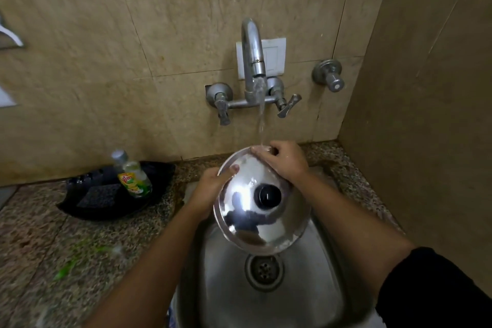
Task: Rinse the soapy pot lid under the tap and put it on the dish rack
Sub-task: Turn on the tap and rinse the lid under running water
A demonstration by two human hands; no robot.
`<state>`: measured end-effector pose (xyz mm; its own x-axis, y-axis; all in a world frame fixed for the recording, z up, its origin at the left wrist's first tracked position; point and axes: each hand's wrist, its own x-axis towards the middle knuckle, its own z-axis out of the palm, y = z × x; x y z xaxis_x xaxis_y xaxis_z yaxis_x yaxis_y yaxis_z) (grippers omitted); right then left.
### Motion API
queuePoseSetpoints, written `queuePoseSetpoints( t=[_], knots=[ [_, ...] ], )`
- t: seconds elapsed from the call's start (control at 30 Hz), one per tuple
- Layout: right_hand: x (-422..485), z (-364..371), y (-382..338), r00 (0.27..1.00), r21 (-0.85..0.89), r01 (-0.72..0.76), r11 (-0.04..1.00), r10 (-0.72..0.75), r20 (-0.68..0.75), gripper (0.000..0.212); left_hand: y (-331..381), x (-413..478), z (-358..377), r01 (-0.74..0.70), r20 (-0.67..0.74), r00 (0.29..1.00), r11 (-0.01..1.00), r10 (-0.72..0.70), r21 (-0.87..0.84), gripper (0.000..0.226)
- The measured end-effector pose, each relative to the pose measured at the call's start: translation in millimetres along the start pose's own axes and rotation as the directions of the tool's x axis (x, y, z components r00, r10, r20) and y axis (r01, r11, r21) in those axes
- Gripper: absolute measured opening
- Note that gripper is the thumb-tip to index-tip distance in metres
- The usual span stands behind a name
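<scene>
A shiny steel pot lid (239, 210) with a black knob (267, 195) is tilted over the steel sink (221, 287), its top face toward me. My left hand (210, 189) grips the lid's left rim, thumb on top. My right hand (282, 160) lies on the lid's far upper rim, where the stream from the wall tap (253, 56) lands on my fingers and the lid's edge. Water is running. No dish rack is in view.
A black tray (80, 208) on the granite counter at left holds a dish-soap bottle (133, 176) and a dark scrub pad (99, 196). The two tap handles (222, 106) stick out of the tiled wall; another valve (331, 77) sits at right. A side wall closes the right.
</scene>
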<state>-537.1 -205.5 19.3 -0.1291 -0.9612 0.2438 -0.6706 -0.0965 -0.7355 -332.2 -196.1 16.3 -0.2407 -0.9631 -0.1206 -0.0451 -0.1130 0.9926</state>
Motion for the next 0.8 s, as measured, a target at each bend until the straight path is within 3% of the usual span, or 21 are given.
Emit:
queuePoseSetpoints(
  t=[0.1, 0.2, 0.3, 0.37, 0.47, 0.6, 0.67, 0.73, 0.8],
  knots=[
    [0, 9, -7, 0.983, -0.021, 0.118, 0.993, -0.114, 0.141, 0.046, 4, 9, 3, -0.051, 0.085, 0.996, 0.993, 0.042, 0.106, 0.028],
    [6, 5, 17, 0.999, 0.212, -0.042, 0.976, 0.044, -0.007, 0.061, -5, 7, 1, -0.101, -0.075, 0.992, 0.994, 0.104, 0.038, 0.021],
    [4, 1, 24, 0.990, 0.186, -0.037, 0.982, 0.061, -0.125, 0.055, -7, 5, -5, -0.017, 0.003, 1.000, 0.996, 0.018, -0.084, 0.015],
    [2, 0, 8, 1.000, 0.096, 0.004, 0.995, -0.003, -0.010, 0.049, -2, 10, -5, 0.008, 0.091, 0.996, 1.000, -0.009, 0.005, 0.021],
    [2, 1, 0, 0.994, 0.200, 0.031, 0.979, -0.052, 0.101, 0.036, 4, 14, 1, -0.046, 0.081, 0.996, 0.995, 0.038, 0.093, 0.029],
    [1, -1, 21, 0.985, 0.379, -0.144, 0.914, 0.169, -0.033, 0.041, -9, 10, 0, -0.031, -0.049, 0.998, 0.999, 0.030, -0.013, 0.033],
    [2, 0, 16, 0.989, 0.311, -0.144, 0.939, 0.133, 0.057, 0.042, -7, 11, -3, 0.019, 0.044, 0.999, 0.999, -0.021, 0.040, 0.027],
    [2, -1, -1, 0.976, 0.176, -0.053, 0.983, 0.013, 0.217, 0.037, 1, 15, -2, -0.004, 0.193, 0.981, 0.984, -0.031, 0.176, 0.026],
    [5, -2, -6, 0.960, 0.177, -0.021, 0.984, -0.030, 0.277, 0.034, 4, 15, 2, -0.031, 0.214, 0.977, 0.980, -0.012, 0.197, 0.029]
  ],
)
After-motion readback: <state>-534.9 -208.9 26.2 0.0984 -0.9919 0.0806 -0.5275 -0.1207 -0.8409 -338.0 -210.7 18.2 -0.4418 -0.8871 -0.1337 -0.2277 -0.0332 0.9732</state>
